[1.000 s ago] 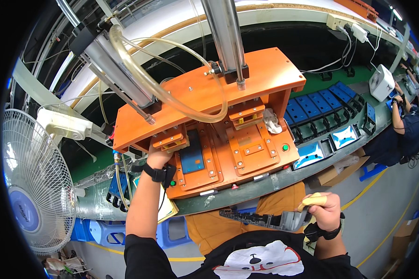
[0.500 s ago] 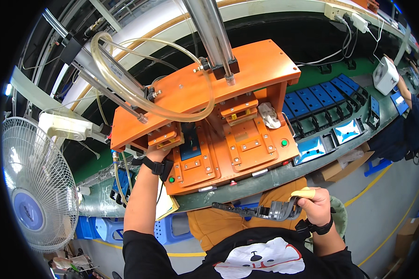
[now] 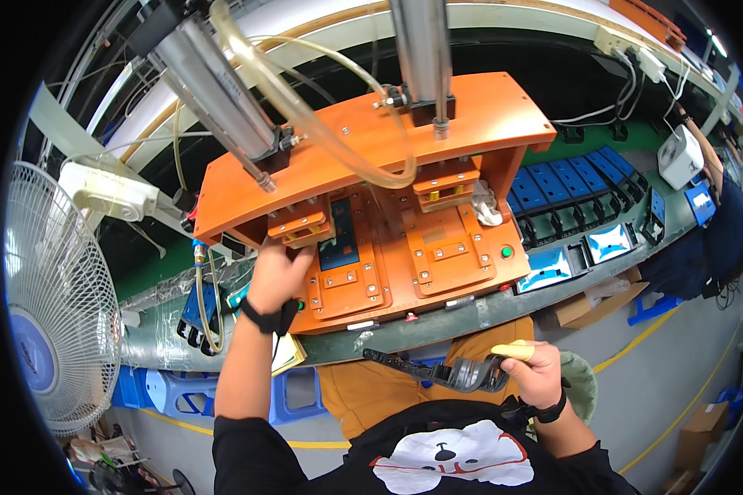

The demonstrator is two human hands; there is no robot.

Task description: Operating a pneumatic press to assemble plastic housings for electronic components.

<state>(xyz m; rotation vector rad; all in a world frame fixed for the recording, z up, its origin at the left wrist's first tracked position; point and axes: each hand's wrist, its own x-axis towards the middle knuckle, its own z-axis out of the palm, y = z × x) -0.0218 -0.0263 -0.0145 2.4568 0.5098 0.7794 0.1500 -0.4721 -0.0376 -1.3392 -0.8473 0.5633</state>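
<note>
My left hand [image 3: 279,275] reaches in at the left side of the orange press fixture [image 3: 363,153], beside its left clamp block. The thumb shows, but the other fingers are hidden below the block. Right of that hand, a dark blue-black panel [image 3: 339,239] lies in the fixture's left nest. The right nest [image 3: 446,247] shows bare orange plates with screws. In front of the bench, over my lap, my right hand [image 3: 537,375] is closed on one end of a long black plastic frame [image 3: 450,374]. A yellow cover sits on one finger of this hand.
Several blue-topped black housings [image 3: 565,186] stand in a row right of the fixture, near a small white fan [image 3: 679,157]. Metal cylinders [image 3: 223,91] and clear hoses rise above it. A large fan [image 3: 54,305] stands left. Another person [image 3: 710,239] works far right.
My left hand has drawn back somewhat from under the left clamp block, so more of it shows. My right hand keeps hold of the black frame. The view has shifted slightly.
</note>
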